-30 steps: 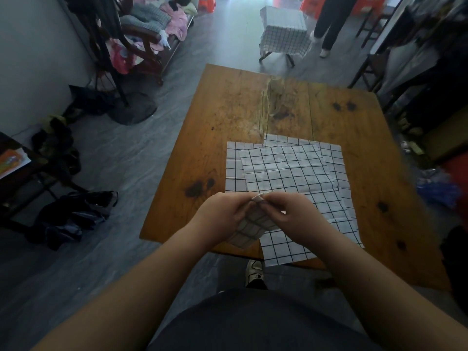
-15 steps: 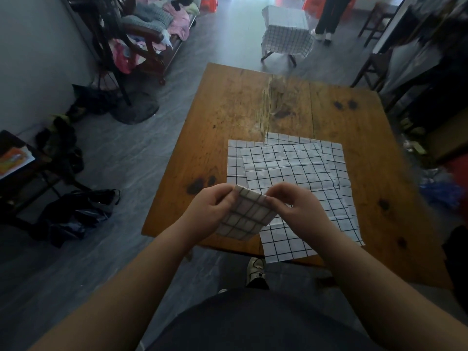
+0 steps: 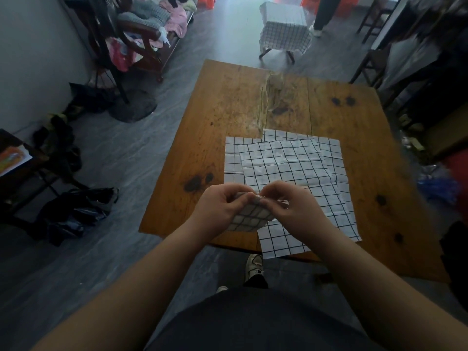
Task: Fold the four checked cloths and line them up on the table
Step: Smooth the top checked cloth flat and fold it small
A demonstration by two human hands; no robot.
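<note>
A small folded checked cloth [image 3: 249,217] hangs in the air above the near edge of the wooden table [image 3: 228,105]. My left hand [image 3: 222,207] grips its left side and my right hand [image 3: 291,205] pinches its top right corner; my fingertips meet over the cloth. Behind my hands, three unfolded white checked cloths [image 3: 283,163] lie flat in an overlapping stack on the table. The lowest part of the stack [image 3: 281,245] hangs over the near edge.
The table's far half is bare, worn wood. A stool draped in checked cloth [image 3: 283,31] stands beyond it, with a person's legs [image 3: 323,13] beside it. Chairs stand at the far right, a clothes-piled bench [image 3: 152,26] at the far left, bags [image 3: 76,211] on the floor.
My hands closed together over the folded cloth, bringing its top edge down so the bundle got smaller. The stack on the table has not moved.
</note>
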